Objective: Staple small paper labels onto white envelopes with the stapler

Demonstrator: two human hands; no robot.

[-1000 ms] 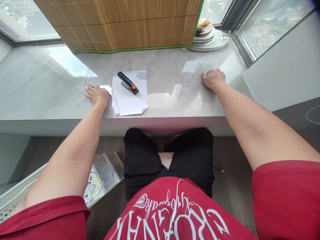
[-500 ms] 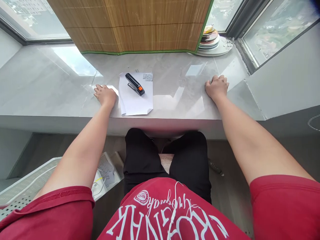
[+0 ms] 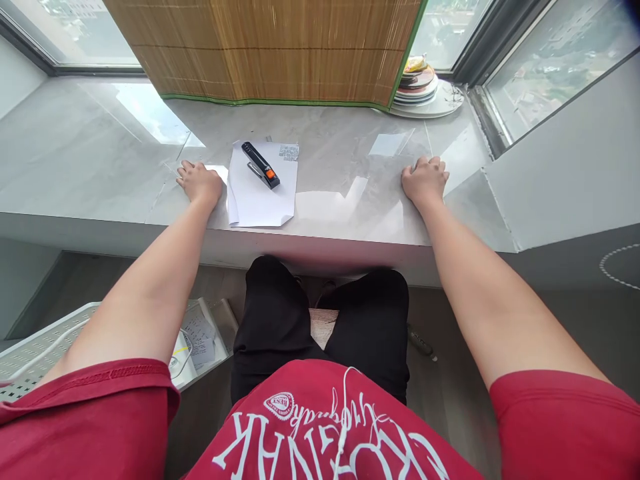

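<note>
A black stapler (image 3: 261, 165) with an orange patch near its lower end lies slanted on white paper sheets (image 3: 265, 207). The paper has a small printed block at its top right and a bent lower right corner. To the left of it, my left hand (image 3: 200, 181) rests on the grey ledge, fingers slightly apart and holding nothing. Well to the right, my right hand (image 3: 425, 179) also rests on the ledge. Its fingers are curled in, with nothing seen in them. Neither hand touches the stapler or the paper.
Past the paper hangs a bamboo blind (image 3: 280, 53) with a green edge. Stacked plates (image 3: 417, 93) stand by the right window corner. The grey stone ledge (image 3: 345, 217) ends at a front edge before my knees. A white basket (image 3: 50, 343) is down at the left.
The view has tilted and shifted slightly, so the paper and stapler appear a little further left. Both hands stay resting on the ledge.
</note>
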